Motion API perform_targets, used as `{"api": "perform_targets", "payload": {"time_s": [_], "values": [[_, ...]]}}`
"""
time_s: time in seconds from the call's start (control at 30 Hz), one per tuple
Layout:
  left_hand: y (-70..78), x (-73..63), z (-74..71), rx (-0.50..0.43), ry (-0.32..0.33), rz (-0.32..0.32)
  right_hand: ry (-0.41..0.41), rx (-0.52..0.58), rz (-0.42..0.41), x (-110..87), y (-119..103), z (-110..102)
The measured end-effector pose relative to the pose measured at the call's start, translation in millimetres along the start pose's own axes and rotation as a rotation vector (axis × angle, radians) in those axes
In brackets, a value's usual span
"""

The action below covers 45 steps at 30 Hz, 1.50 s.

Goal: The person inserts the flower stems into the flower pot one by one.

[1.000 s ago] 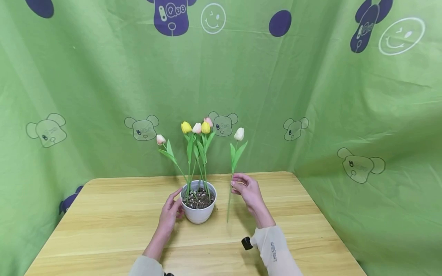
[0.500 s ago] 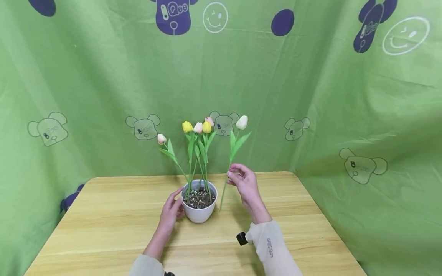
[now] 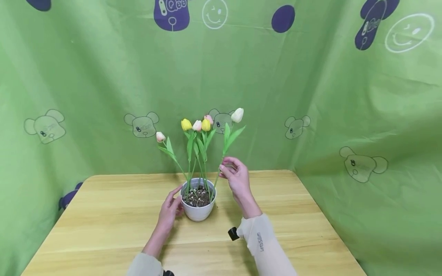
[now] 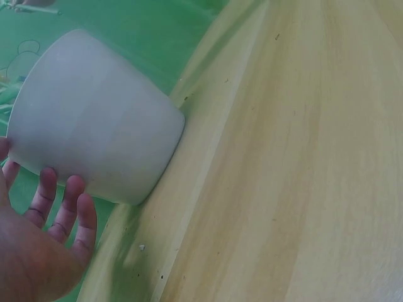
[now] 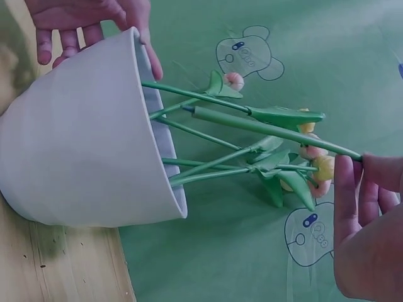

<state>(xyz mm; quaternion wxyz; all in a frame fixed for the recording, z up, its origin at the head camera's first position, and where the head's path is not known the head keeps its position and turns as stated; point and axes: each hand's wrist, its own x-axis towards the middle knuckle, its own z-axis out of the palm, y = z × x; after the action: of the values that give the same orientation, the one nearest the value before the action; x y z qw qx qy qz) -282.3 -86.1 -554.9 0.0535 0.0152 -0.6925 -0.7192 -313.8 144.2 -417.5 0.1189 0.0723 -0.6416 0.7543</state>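
My right hand (image 3: 236,178) pinches the green stem of a white tulip (image 3: 237,115), upright with a slight lean to the right. In the right wrist view the stem's bare lower end (image 5: 208,114) overlaps the pot's opening. A white flowerpot (image 3: 197,211) stands on the table, with dark soil (image 3: 198,197) inside. My left hand (image 3: 168,211) holds the pot's left side at the rim, thumb and index finger either side of it; its other fingers (image 4: 66,217) lie along the wall. Several yellow tulips (image 3: 186,124) and pink tulips (image 3: 160,137) stand in the soil, one pink leaning far left.
The pot is on a light wooden table (image 3: 114,214), near its far edge. Behind and beside the table hangs a green curtain (image 3: 262,76) with printed bears. Small dark crumbs (image 4: 162,277) lie on the wood near the pot.
My right hand has moved left and up with the white tulip, bringing the stem's lower end from beside the pot to its right rim. The left hand keeps its place on the pot.
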Motion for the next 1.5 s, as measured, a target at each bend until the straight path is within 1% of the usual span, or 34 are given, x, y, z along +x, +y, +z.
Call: {"api": "perform_targets", "payload": {"time_s": [0.27, 0.53, 0.57, 0.6, 0.77, 0.8, 0.87, 1.03, 1.2, 1.5], "values": [[1.3, -0.1, -2.0, 0.005, 0.004, 0.003, 0.003, -0.011, -0.047, 3.0, 4, 12], [-1.1, 0.6, -0.2, -0.003, 0.003, 0.003, -0.033, -0.048, -0.071, 0.9, 12, 19], [3.2, -1.7, -0.2, -0.007, -0.001, 0.0, -0.034, -0.058, -0.071, 0.4, 13, 20], [4.6, -2.0, -0.1, -0.007, -0.004, -0.006, -0.035, -0.066, -0.071, 0.0, 14, 21], [6.3, -3.0, 0.3, -0.011, -0.009, -0.013, -0.053, -0.098, -0.081, -0.2, 19, 24], [2.0, -1.0, 0.4, -0.008, -0.003, -0.009, -0.056, -0.101, -0.084, -0.3, 20, 24], [-0.2, -0.5, 0.5, -0.004, 0.003, 0.003, -0.062, -0.105, -0.091, -0.6, 22, 25], [-1.0, -1.0, 0.6, -0.001, 0.004, 0.011, -0.067, -0.115, -0.098, -1.3, 27, 27], [-0.4, -1.2, 0.4, -0.006, 0.0, 0.005, -0.066, -0.135, -0.1, -1.8, 32, 29], [-2.1, 0.8, -0.2, -0.005, 0.003, 0.007, -0.082, -0.163, -0.116, -4.5, 34, 32]]}}
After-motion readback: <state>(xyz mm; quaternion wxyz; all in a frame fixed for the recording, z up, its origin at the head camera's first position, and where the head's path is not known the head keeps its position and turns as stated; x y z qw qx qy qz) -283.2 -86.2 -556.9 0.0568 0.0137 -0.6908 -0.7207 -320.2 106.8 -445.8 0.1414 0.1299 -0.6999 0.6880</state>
